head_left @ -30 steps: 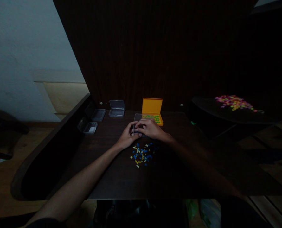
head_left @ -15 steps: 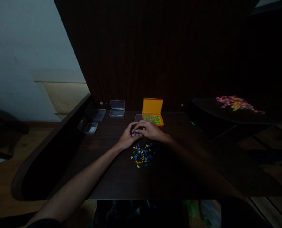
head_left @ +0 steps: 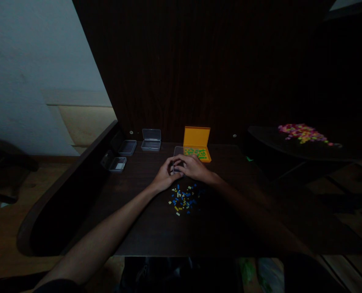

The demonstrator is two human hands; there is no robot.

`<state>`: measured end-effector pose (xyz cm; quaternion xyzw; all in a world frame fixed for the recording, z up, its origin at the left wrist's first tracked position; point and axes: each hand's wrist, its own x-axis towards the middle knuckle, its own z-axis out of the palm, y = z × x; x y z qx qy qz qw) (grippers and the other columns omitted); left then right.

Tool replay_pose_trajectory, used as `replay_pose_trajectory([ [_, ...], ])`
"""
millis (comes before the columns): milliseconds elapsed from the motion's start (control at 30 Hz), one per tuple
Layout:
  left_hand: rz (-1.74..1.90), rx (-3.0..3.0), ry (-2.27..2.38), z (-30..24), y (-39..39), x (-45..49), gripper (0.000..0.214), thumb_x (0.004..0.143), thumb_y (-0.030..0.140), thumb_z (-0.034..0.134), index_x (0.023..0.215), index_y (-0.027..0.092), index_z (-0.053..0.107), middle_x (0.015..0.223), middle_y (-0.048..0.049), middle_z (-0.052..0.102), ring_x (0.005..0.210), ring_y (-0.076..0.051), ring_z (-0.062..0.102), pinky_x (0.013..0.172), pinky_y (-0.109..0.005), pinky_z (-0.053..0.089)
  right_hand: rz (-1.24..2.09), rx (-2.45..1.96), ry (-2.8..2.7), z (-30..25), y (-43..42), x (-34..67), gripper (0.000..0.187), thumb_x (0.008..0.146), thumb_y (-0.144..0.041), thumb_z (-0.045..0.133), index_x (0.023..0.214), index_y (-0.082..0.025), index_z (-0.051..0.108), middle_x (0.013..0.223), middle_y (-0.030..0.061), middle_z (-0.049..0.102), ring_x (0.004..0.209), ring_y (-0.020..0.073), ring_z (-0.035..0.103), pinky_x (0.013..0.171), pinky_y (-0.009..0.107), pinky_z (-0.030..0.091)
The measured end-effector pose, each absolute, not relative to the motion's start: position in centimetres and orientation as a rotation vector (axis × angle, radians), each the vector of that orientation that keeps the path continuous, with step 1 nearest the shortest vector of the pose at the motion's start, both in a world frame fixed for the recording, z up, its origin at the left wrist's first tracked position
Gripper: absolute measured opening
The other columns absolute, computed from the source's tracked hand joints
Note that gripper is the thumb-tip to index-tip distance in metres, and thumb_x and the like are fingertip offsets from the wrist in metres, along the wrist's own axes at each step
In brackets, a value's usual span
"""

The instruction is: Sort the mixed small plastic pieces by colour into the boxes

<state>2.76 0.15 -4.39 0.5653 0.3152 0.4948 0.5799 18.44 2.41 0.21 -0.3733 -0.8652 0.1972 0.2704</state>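
Both hands meet at a clear plastic box [head_left: 178, 150] near the middle of the dark table, its lid raised at the back. My left hand [head_left: 166, 174] curls round the box's left side. My right hand [head_left: 193, 167] arches over it from the right, fingers bent onto it, hiding most of the box. Just behind stands an open yellow box [head_left: 197, 136] with small green pieces [head_left: 201, 154] inside. Nearer to me lies a loose pile of small blue, yellow and pale building bricks [head_left: 184, 199]. Whether a brick is between my fingers cannot be seen.
At the back left stand an open clear box [head_left: 151, 145], another clear box [head_left: 128, 147] and a smaller one [head_left: 118, 164] with a white patch. A raised wooden side [head_left: 68, 183] bounds the table's left. Colourful small pieces [head_left: 304, 133] lie on a dark surface at right.
The whole view has shifted very slightly. Both hands stay at the clear box in nearly the same pose, and the bricks lie as before.
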Motion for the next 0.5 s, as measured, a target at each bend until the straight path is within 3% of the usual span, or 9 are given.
replay_pose_trajectory([
  [500,1.163,1.343,0.730,-4.48,0.51,2.57,0.059,0.062,0.021,0.078,0.114,0.017,0.050,0.109,-0.0067,0.064,0.098,-0.020,0.063,0.088,-0.035,0.051,0.524,-1.034,-2.424,0.48,2.54,18.67,0.036,0.081,-0.013,0.061,0.115,-0.022,0.059,0.098,0.0029,0.074,0.095,0.0181,0.067,0.081,0.030,0.047],
])
